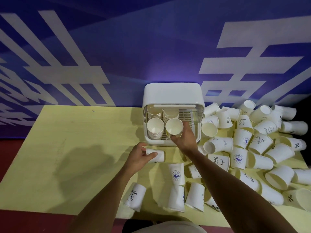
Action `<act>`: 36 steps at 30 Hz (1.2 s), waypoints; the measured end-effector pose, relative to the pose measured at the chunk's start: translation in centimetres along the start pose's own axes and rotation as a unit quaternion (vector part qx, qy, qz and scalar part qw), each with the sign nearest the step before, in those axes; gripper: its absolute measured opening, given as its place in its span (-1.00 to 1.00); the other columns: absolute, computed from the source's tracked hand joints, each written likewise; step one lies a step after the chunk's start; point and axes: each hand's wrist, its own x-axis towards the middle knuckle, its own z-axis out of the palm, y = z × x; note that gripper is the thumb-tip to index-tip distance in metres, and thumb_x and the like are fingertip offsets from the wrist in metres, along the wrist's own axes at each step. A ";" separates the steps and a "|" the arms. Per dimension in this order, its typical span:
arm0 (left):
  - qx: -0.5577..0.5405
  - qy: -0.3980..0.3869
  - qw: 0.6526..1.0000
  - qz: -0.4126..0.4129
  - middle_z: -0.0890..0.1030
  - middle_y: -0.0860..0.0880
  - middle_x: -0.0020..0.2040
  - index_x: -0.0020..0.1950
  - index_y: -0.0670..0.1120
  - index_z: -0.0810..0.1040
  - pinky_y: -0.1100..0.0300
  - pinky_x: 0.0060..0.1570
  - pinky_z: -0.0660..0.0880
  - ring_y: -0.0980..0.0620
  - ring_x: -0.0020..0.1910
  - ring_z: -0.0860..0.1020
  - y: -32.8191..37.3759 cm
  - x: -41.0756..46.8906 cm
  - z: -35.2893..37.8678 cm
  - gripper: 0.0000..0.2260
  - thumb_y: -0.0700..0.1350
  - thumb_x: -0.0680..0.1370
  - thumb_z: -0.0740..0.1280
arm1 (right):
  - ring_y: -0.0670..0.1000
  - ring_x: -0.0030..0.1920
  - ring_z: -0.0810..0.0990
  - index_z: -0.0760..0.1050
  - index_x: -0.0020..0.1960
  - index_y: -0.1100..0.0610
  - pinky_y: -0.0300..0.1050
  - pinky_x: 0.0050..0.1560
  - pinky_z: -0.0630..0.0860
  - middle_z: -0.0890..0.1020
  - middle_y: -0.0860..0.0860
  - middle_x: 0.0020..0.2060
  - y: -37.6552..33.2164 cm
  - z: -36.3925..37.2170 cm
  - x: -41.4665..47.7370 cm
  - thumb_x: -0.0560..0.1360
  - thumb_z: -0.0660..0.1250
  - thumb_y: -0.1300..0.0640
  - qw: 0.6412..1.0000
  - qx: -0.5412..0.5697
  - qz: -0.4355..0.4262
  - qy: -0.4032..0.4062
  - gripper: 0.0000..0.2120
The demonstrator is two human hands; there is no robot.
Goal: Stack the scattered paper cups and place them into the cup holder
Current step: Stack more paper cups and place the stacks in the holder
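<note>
Here, on the yellow table [67, 132], a white cup [158, 155] lying on its side is pinched between the thumb and fingers of the left hand [138, 155], just in front of the cup holder [173, 95]. Inside the holder a stack of cups [155, 127] is seen on the left, and beside it a second cup [174, 126], tipped toward the camera, is gripped from below by the curled fingers of the right hand [184, 137]. Many loose cups [252, 143] are piled on the table to the right of the holder, and a few are spread near the arms.
</note>
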 end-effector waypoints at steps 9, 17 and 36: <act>-0.001 0.026 1.000 -0.009 0.51 0.00 0.17 0.31 -0.02 0.45 0.23 -0.06 0.52 0.07 0.00 0.61 -1.5 0.6 -0.4 -0.44 0.10 0.40 0.55 | 0.11 0.27 0.49 0.31 0.46 0.11 0.05 0.23 0.53 0.47 0.06 0.34 0.2 1.8 0.4 0.39 0.54 0.01 0.991 -0.134 -0.027 -0.014 -0.27; -0.001 0.036 0.999 -0.017 0.51 0.04 0.16 0.26 0.02 0.46 0.28 -0.06 0.49 0.10 0.03 0.59 -2.5 0.5 -0.3 -0.47 0.12 0.39 0.55 | 0.12 0.28 0.50 0.33 0.46 0.15 0.02 0.25 0.51 0.49 0.08 0.35 -0.1 2.1 2.0 0.43 0.52 -0.01 0.988 -0.150 -0.014 -0.023 -0.30; 0.009 0.022 0.999 -0.025 0.52 -0.01 0.19 0.34 -0.03 0.43 0.18 0.05 0.50 0.04 0.06 0.58 -3.0 -2.3 -0.5 -0.39 0.11 0.39 0.56 | 0.10 0.21 0.51 0.47 0.32 0.12 0.01 0.20 0.49 0.56 0.07 0.23 0.2 4.0 -5.1 0.46 0.44 0.03 0.975 -0.171 -0.141 -0.017 -0.53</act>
